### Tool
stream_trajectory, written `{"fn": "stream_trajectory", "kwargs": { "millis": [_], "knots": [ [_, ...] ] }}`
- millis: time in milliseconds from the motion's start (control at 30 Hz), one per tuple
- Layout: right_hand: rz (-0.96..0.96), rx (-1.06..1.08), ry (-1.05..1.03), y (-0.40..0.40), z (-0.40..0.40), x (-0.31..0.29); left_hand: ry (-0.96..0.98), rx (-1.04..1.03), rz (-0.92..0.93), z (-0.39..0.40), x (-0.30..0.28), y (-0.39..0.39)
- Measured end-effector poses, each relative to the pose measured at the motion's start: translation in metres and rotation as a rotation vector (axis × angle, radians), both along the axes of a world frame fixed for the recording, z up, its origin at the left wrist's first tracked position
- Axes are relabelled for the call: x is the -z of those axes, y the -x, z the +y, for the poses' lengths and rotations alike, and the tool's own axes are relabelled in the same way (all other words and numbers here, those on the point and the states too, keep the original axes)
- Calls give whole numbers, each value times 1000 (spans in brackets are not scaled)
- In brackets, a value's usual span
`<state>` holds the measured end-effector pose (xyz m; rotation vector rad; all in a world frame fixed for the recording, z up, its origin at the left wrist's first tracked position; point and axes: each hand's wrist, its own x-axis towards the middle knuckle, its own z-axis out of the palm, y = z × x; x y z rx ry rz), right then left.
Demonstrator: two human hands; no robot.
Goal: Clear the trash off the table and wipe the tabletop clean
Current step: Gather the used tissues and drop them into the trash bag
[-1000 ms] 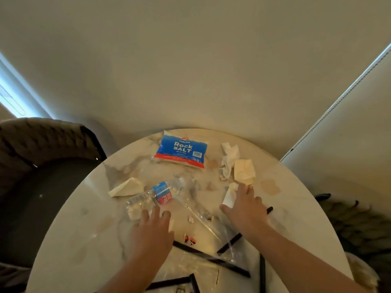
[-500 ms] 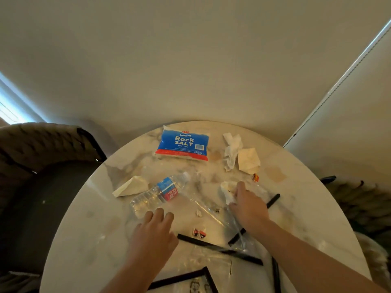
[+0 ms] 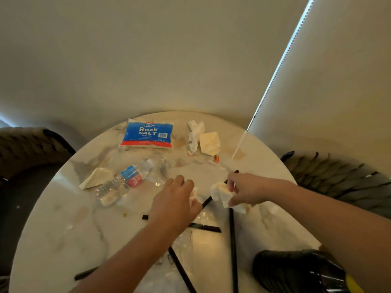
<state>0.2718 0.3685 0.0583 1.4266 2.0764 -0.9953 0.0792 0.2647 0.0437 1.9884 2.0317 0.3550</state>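
Right hand (image 3: 245, 192) pinches a crumpled tissue (image 3: 222, 193) at frame centre; left hand (image 3: 176, 200) curls around a white scrap (image 3: 193, 194). Gather neighbouring litter on the table (image 3: 53, 229) before 1 disposal.

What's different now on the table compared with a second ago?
The right hand has picked up the crumpled tissue it was reaching for and pulled it back toward the near edge. The left hand has slid right, toward the middle, onto a small white scrap. The bottle, salt bag, far napkins and black straws lie as before.
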Motion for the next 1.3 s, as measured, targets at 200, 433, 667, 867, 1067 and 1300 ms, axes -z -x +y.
{"fn": "stream_trajectory", "kwargs": {
  "millis": [200, 433, 667, 867, 1067, 1300],
  "knots": [
    [-9, 114, 37, -97, -5, -12, -26, 168, -71, 29, -9, -102],
    [-87, 350, 2, -224, -18, 7, 214, 411, -319, 83, -8, -233],
    [-78, 591, 66, -307, -43, 34, 535, 443, -499, 114, 17, -328],
    [-19, 808, 62, -336, -65, 74, 765, 452, -500, 115, 50, -363],
    [11, 832, -32, -333, -70, 87, 755, 421, -505, 110, 53, -345],
    [159, 665, -259, -261, -36, 48, 397, 180, -331, 93, 26, -248]
  ]
}}
